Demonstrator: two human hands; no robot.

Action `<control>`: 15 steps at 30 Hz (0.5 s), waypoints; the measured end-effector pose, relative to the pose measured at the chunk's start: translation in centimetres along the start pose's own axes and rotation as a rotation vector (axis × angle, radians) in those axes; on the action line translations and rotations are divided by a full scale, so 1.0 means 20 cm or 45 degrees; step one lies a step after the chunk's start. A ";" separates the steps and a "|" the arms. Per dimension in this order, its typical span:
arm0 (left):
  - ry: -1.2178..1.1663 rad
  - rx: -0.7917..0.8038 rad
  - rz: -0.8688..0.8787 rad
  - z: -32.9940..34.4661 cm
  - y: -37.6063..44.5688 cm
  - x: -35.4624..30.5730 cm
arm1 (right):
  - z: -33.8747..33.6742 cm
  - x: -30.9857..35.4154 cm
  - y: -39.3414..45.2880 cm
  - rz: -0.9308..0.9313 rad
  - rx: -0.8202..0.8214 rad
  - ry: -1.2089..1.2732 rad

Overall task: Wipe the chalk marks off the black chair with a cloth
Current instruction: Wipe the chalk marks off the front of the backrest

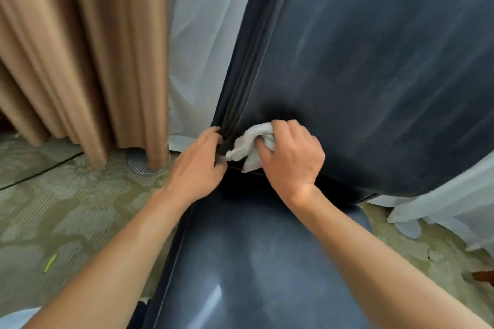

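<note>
The black chair (374,67) fills the middle and right of the head view, its backrest upright and its seat below. Pale chalk smears streak the backrest and seat. My right hand (291,157) grips a crumpled white cloth (251,145) and presses it against the lower left corner of the backrest, just above the gap to the seat. My left hand (197,165) holds the backrest's left edge next to the cloth, fingers curled round the seam.
Brown curtains (80,61) hang at the left, with a sheer white curtain (203,43) behind the chair and another fold at the right. A round metal floor grate (141,165) sits by the curtain on the patterned carpet (53,208). A small yellow scrap (50,262) lies on the carpet.
</note>
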State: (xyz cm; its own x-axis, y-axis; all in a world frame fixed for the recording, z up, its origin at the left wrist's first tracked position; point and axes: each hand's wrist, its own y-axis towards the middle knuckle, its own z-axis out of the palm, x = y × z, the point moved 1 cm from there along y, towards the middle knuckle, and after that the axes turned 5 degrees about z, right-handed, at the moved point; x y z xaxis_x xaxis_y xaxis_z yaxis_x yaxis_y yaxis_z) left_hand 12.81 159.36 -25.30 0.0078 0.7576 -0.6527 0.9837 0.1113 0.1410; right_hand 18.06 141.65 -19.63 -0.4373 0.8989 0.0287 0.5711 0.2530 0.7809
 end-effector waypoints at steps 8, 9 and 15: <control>-0.402 -0.054 -0.119 0.01 0.01 0.00 | -0.07 0.08 0.28 0.215 -0.299 0.189; -0.447 -0.073 -0.137 0.01 0.01 0.00 | -0.02 0.11 0.22 0.181 -0.267 0.176; -0.591 -0.083 -0.233 0.01 0.03 0.01 | 0.09 0.14 0.07 0.148 -0.068 0.127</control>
State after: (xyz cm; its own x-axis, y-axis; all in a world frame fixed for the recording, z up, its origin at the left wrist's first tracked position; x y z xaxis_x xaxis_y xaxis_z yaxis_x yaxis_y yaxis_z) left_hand 13.35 159.36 -25.52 -0.0700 0.3577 -0.9312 0.9634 0.2665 0.0299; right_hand 18.94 145.21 -19.64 -0.4387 0.8804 0.1803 0.5852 0.1276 0.8008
